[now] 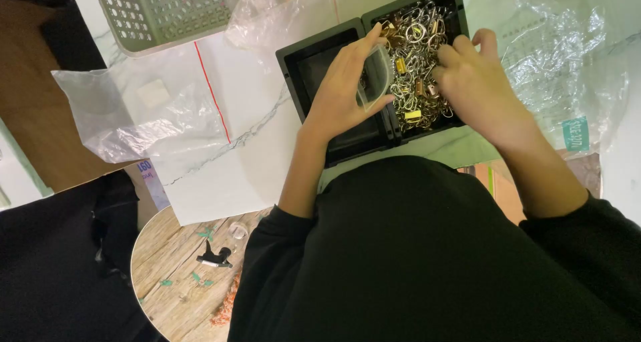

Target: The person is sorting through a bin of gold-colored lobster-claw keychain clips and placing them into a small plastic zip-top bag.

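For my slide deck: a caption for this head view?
Left hand holds a clear cup while right hand sifts metal clips in a black tray.

Two hands: left hand (347, 82), right hand (471, 75). One black two-compartment tray (304, 68). One green perforated basket (160, 12). One small clear container (377, 75). Metal clips (417, 28): too many to count.

Pale green perforated basket (160, 12) at worktop (220, 162) top edge. Clear zip bag with red strip (143, 112) lying left, small white square inside. Crinkled clear plastic sheet (567, 55) at right. Round wooden stool (180, 275) below, small black object on it.
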